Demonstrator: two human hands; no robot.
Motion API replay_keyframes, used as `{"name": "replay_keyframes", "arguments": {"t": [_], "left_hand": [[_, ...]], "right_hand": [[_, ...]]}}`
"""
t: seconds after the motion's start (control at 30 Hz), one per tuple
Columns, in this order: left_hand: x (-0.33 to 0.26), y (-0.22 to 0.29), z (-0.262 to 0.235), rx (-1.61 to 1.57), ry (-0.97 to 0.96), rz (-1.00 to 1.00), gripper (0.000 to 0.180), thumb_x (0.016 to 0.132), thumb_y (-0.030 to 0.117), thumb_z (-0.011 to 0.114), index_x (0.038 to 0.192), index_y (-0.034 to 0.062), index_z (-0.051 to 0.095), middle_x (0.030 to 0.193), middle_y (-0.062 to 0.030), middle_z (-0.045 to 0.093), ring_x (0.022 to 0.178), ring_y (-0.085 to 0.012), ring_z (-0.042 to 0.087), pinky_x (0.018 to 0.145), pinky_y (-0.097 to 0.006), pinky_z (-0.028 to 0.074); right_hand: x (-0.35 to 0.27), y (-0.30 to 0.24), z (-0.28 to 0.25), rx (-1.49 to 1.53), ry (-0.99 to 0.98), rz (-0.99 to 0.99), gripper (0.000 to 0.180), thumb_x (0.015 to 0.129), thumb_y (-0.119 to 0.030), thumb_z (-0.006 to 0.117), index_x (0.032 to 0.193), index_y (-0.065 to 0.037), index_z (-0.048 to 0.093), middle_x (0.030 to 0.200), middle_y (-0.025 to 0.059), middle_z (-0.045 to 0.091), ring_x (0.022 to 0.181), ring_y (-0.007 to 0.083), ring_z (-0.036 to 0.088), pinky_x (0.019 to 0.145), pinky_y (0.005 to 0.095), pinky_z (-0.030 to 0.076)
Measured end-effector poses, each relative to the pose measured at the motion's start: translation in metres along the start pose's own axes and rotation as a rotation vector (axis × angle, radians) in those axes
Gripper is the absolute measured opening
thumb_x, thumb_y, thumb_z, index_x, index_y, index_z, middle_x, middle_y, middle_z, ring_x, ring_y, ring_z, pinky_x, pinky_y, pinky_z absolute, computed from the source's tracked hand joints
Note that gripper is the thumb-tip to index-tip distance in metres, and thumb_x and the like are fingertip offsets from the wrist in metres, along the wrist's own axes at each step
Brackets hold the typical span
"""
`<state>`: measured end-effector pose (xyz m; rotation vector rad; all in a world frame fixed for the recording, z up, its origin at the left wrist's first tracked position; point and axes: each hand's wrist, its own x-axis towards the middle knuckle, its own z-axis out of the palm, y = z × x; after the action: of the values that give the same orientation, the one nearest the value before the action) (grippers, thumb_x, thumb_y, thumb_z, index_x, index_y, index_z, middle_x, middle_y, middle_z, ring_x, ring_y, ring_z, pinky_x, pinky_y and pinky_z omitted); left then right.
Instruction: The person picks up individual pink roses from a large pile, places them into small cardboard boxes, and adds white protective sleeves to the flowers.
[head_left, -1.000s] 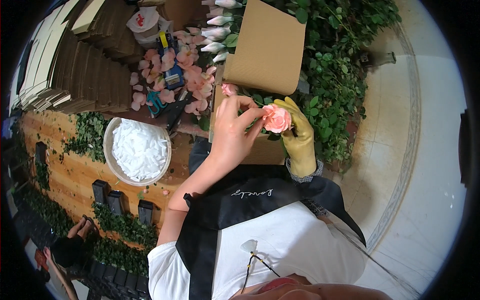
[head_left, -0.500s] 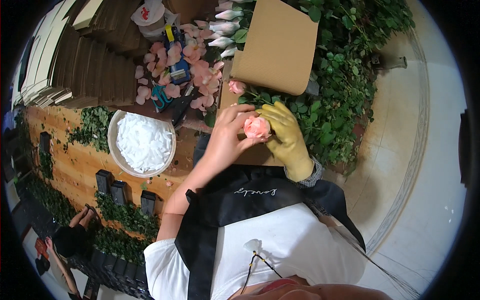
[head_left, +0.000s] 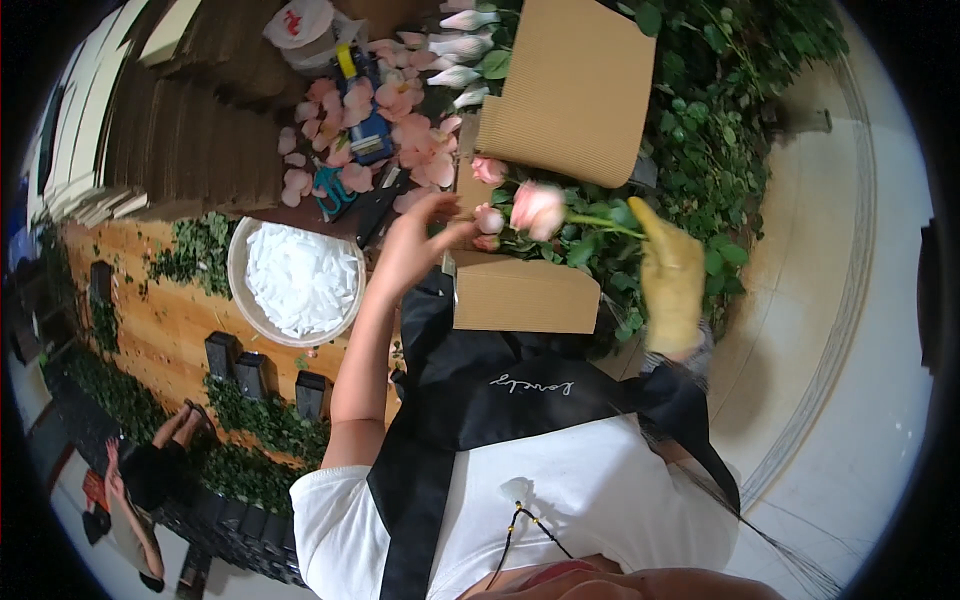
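My right hand [head_left: 668,280], in a yellow glove, is closed around the green stem of a pink rose [head_left: 538,211]. The bloom points left and is smeared by motion. My bare left hand [head_left: 420,243] is off the rose, its thumb and fingers apart and slightly blurred, with nothing in it. Between the hands, more pink roses, one of them a small rose [head_left: 488,219], lie with their leaves on corrugated cardboard. A front cardboard flap [head_left: 525,295] is folded up near my black apron. Beyond lies a larger cardboard sheet [head_left: 570,95], with white-netted buds [head_left: 460,47] along its left side.
To the left stands a round tub [head_left: 236,275] of white tubular pieces. Loose pink petals [head_left: 425,145], a blue tape dispenser [head_left: 370,137] and teal-handled scissors [head_left: 335,190] lie behind it. Cardboard stacks [head_left: 180,140] rise back left; leafy stems [head_left: 715,130] pile up right. Another person [head_left: 160,470] sits lower left.
My hands have parted: the left let go of the bloom and drew back left, the right carried the rose by its stem to the right. The cardboard flap and more roses now show.
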<state>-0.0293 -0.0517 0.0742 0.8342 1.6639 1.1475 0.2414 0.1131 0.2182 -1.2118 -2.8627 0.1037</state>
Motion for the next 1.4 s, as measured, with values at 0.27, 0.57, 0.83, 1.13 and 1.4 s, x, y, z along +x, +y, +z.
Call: {"name": "replay_keyframes", "arguments": {"t": [0.27, 0.57, 0.83, 1.13, 1.4], "left_hand": [[0.025, -0.034, 0.026, 0.291, 0.073, 0.01, 0.027, 0.097, 0.022, 0.061, 0.106, 0.0, 0.072, 0.09, -0.0234, 0.071, 0.086, -0.0383, 0.07, 0.076, -0.041, 0.055], [0.019, -0.052, 0.034, 0.235, 0.005, -0.068, 0.025, 0.094, 0.017, 0.06, 0.107, 0.0012, 0.073, 0.09, -0.0217, 0.072, 0.085, -0.0383, 0.071, 0.075, -0.043, 0.055], [0.03, -0.038, 0.033, 0.403, -0.113, -0.052, 0.026, 0.092, 0.021, 0.07, 0.106, -0.0011, 0.071, 0.089, -0.019, 0.074, 0.081, -0.0318, 0.072, 0.072, -0.038, 0.055], [0.03, -0.044, 0.036, 0.418, -0.073, -0.05, 0.019, 0.086, 0.019, 0.074, 0.095, 0.0023, 0.072, 0.082, -0.0145, 0.074, 0.077, -0.03, 0.073, 0.068, -0.038, 0.056], [0.029, -0.039, 0.039, 0.504, -0.069, -0.043, 0.021, 0.086, 0.019, 0.073, 0.099, 0.0022, 0.073, 0.085, -0.0154, 0.075, 0.078, -0.03, 0.073, 0.07, -0.037, 0.056]], "right_hand": [[0.003, 0.013, 0.113, 0.121, -0.204, 0.084, 0.043, 0.088, -0.002, 0.063, 0.13, -0.014, 0.065, 0.101, 0.017, 0.071, 0.093, 0.0342, 0.068, 0.078, 0.045, 0.054], [0.034, -0.022, 0.043, -0.069, -0.315, -0.053, 0.04, 0.086, -0.018, 0.073, 0.123, -0.008, 0.063, 0.086, 0.0154, 0.069, 0.083, 0.0323, 0.068, 0.079, 0.0457, 0.054], [0.056, -0.054, 0.138, 0.125, -0.315, -0.044, 0.023, 0.092, -0.029, 0.064, 0.099, -0.007, 0.062, 0.084, 0.015, 0.071, 0.078, 0.036, 0.069, 0.073, 0.0486, 0.054], [0.06, -0.046, 0.144, 0.128, -0.442, -0.276, 0.036, 0.091, -0.03, 0.062, 0.118, -0.006, 0.062, 0.09, 0.0095, 0.072, 0.082, 0.0294, 0.07, 0.069, 0.0457, 0.055], [0.061, -0.056, 0.142, -0.029, -0.586, -0.278, 0.045, 0.087, -0.042, 0.069, 0.113, -0.006, 0.062, 0.087, 0.0088, 0.073, 0.082, 0.0258, 0.072, 0.07, 0.0399, 0.056]]}}
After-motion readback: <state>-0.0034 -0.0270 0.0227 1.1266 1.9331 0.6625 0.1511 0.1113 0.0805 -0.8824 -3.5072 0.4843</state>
